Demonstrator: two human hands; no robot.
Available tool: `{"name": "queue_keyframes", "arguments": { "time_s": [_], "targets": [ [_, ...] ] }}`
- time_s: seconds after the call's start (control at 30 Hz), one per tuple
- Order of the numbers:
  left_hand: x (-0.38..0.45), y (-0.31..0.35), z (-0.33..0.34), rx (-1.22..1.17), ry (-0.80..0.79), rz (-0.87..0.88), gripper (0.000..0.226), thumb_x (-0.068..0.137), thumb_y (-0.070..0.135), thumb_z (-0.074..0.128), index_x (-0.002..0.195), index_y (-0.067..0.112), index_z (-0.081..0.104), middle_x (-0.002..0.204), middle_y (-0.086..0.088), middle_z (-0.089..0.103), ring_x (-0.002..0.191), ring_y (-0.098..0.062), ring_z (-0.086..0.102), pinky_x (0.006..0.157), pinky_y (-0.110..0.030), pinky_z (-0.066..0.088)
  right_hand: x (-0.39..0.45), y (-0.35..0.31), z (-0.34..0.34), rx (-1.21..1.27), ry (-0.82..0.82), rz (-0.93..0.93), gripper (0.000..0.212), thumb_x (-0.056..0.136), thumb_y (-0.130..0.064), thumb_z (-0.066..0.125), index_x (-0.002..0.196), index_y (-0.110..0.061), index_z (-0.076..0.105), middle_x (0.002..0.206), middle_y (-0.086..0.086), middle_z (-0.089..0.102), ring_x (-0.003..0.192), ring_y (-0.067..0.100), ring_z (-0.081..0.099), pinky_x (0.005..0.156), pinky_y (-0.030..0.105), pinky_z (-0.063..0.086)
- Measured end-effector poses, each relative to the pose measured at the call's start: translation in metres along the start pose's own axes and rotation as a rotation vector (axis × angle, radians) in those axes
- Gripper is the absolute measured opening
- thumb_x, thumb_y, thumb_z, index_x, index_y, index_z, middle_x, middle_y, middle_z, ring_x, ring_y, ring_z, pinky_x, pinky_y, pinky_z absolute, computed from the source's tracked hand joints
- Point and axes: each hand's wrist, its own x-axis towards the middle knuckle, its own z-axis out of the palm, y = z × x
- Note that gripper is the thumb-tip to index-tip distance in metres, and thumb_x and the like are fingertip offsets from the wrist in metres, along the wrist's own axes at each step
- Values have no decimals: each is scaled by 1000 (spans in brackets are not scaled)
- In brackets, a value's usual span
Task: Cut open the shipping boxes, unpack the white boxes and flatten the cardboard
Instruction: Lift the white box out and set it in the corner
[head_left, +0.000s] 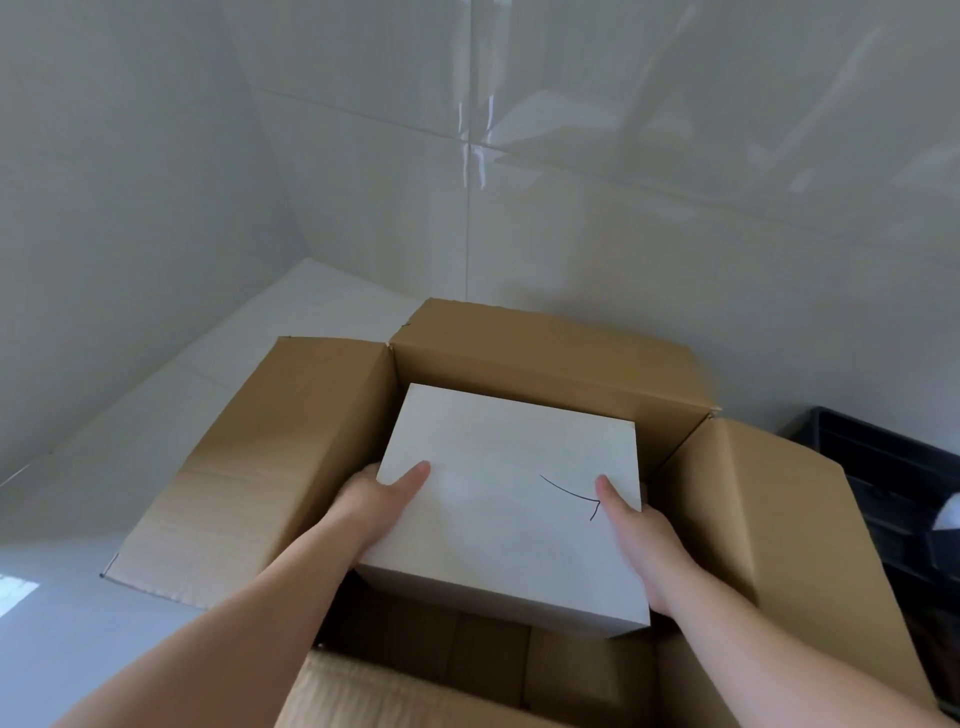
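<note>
A brown shipping box (291, 467) stands open on the white surface, its four flaps folded outward. Inside its opening a white box (509, 514) with a black pen mark on its lid is held up between both hands. My left hand (374, 506) grips the white box's left side, thumb lying on the lid. My right hand (641, 540) grips the right side, thumb on the lid by the pen mark. The fingers of both hands are hidden under the box. The bare cardboard bottom of the shipping box shows below the white box.
A glossy tiled wall (571, 182) rises just behind the shipping box and meets another wall at the left corner. A black crate (893, 493) sits at the right edge, behind the right flap. White surface (104, 519) extends to the left of the box.
</note>
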Motion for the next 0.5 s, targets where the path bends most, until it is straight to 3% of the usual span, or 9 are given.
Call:
{"name": "queue_keyframes", "arguments": {
  "time_s": [0.1,0.17,0.27,0.4,0.5],
  "targets": [
    [-2,2,3,225,101,143,53,85,59,57,121,20,52,98,5,65,81,-14,62,64,-29,50,-6,0,5,-207,165,-133,56,83,-61,58,109,-11,58,97,6,67,83,27,66,77,40,55],
    [-7,3,8,475,190,246,68,87,63,48,137,21,31,113,-1,61,86,-19,62,64,-32,50,-16,0,9,-358,253,-198,56,86,-57,56,117,-11,48,98,3,63,80,22,61,66,33,52],
    [-16,0,15,783,219,282,94,77,80,39,146,27,4,127,-4,48,88,-22,59,59,-31,44,-27,4,12,-501,251,-290,63,86,-51,59,131,-14,35,112,2,62,91,25,62,76,37,54],
    [-23,0,14,864,186,198,121,56,94,37,147,25,-5,132,-5,44,92,-23,59,58,-31,43,-35,10,12,-572,209,-311,93,79,-57,65,146,-17,17,124,1,59,106,26,61,82,35,52],
    [-24,-3,16,829,192,185,121,50,96,39,142,28,1,124,-3,49,80,-21,56,55,-30,43,-37,14,11,-542,208,-289,93,75,-57,69,144,-17,22,124,1,60,107,26,60,85,36,52]
  ]
}}
